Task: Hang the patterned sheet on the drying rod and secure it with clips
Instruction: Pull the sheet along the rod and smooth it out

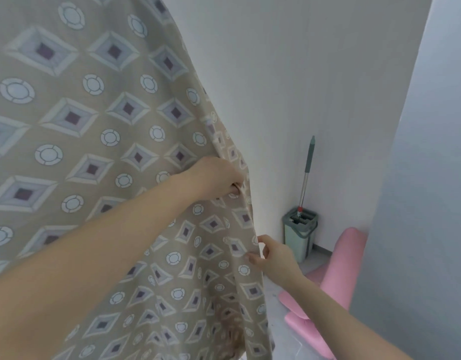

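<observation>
Left fingers (pixel 236 189): curled tight round a bunched fold of the sheet (pixel 94 113), just inside its right edge; the tips are hidden in the cloth.
Right fingers (pixel 262 240): forefinger and thumb pinch the same edge lower down; the other fingers are bent loosely behind.
Left hand (pixel 216 178): back of the hand towards the camera, knuckles towards the wall (pixel 289 74); its bare forearm crosses the cloth from the lower left.
Right hand (pixel 275 255): below and slightly right of the left hand and apart from it; its bare forearm comes in from the lower right corner.
Sheet, place: hangs in front of the person and fills the left and middle of the view; its top runs out of the upper border, so what bears it cannot be told.
Sheet, lie: the visible drop runs top to bottom. The right edge slants from the top middle down and rightward to the left hand, then falls nearly straight past the right hand to the bottom border. Folds fan downward from the left hand's grip.
Sheet, look: beige, with rows of diamonds and pale rings.
Wall: white, close behind the edge.
Mop (pixel 307 172): upright, its head in a green bucket (pixel 299 235) at the wall's foot.
Pink object (pixel 338 255): on the floor (pixel 278 331) right of the bucket; what it is I cannot tell.
</observation>
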